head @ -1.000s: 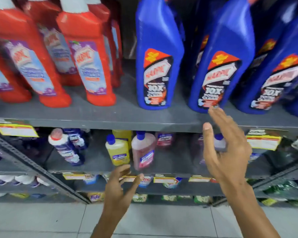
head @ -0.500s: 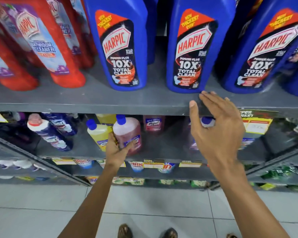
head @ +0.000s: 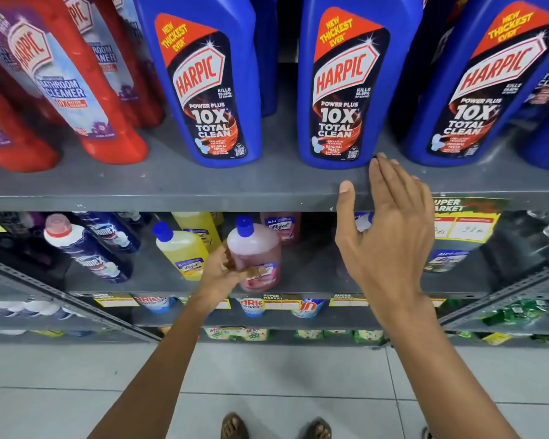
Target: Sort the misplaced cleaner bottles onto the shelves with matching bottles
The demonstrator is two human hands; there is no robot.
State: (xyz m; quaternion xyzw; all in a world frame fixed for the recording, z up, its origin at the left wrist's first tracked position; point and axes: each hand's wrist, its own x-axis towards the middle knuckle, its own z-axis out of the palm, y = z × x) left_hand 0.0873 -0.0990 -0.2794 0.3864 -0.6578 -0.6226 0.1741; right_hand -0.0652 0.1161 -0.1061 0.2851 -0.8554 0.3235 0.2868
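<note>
On the lower shelf a pink cleaner bottle [head: 256, 248] with a blue cap stands beside a yellow bottle [head: 181, 245]. My left hand [head: 224, 274] is wrapped around the pink bottle's lower body. More pink bottles [head: 281, 224] stand behind it. My right hand [head: 389, 229] hovers with fingers spread, fingertips at the front edge of the upper shelf [head: 171, 191], just under a blue Harpic bottle [head: 346, 83]. It holds nothing.
The upper shelf carries red Harpic bathroom cleaner bottles [head: 76, 90] on the left and blue Harpic bottles [head: 206, 83] from the middle to the right. Dark blue Domex bottles [head: 92, 255] lean at the lower shelf's left. Detergent packs fill lower shelves. Tiled floor lies below.
The view has dropped and come closer to the shelves. My left hand reached up from below and closed on the pink bottle. My right hand stays near the upper shelf edge.
</note>
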